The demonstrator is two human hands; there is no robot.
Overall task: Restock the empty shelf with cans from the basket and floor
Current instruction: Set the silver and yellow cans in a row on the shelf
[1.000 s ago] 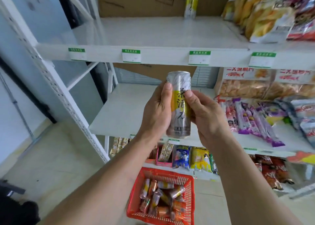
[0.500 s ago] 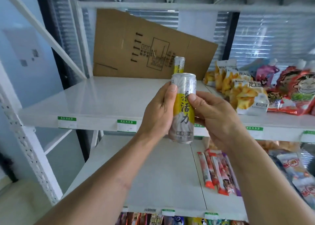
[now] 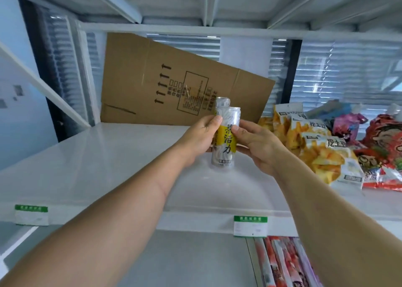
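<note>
I held the silver-and-yellow drink can (image 3: 225, 137) upright over the white shelf (image 3: 97, 167), left hand (image 3: 199, 139) and right hand (image 3: 255, 144) curled round it; label outward, ready beside the standing can (image 3: 222, 102).

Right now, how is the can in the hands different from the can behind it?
The held can is gripped by the left hand and right hand; the back can is untouched. The held can shows nearly whole, the back can only its top. The held can is nearer, the back can sits by the cardboard. Both look silver with yellow.
</note>
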